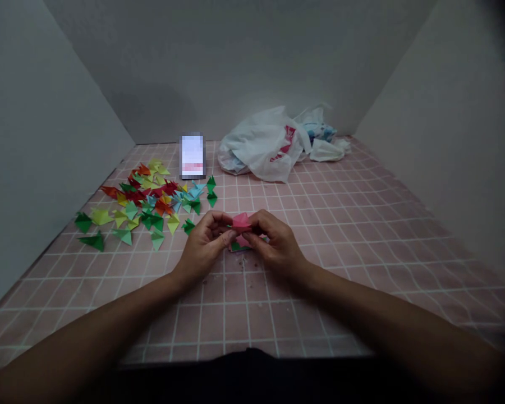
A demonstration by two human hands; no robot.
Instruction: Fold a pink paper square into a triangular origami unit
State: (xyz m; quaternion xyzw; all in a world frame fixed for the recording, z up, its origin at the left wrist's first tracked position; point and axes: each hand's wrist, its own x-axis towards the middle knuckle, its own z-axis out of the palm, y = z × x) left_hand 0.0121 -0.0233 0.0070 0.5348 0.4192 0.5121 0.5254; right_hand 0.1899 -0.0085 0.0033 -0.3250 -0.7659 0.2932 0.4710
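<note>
Between my two hands is a small folded piece of pink origami paper [241,220], held just above the table. My left hand [207,242] pinches its left side with thumb and fingers. On the opposite side, my right hand [276,240] grips it the same way. Below the fingers lies a small stack of coloured paper [239,247], green at the top in part and mostly hidden by my hands. To the left spreads a group of folded paper cranes [151,219] in green, yellow, red, orange and light blue.
A phone [192,156] with a lit, blurred screen stands upright behind the cranes. White plastic bags [265,143] lie crumpled at the back. The table has a pink checked cloth [340,292], with pale walls [244,67] on three sides.
</note>
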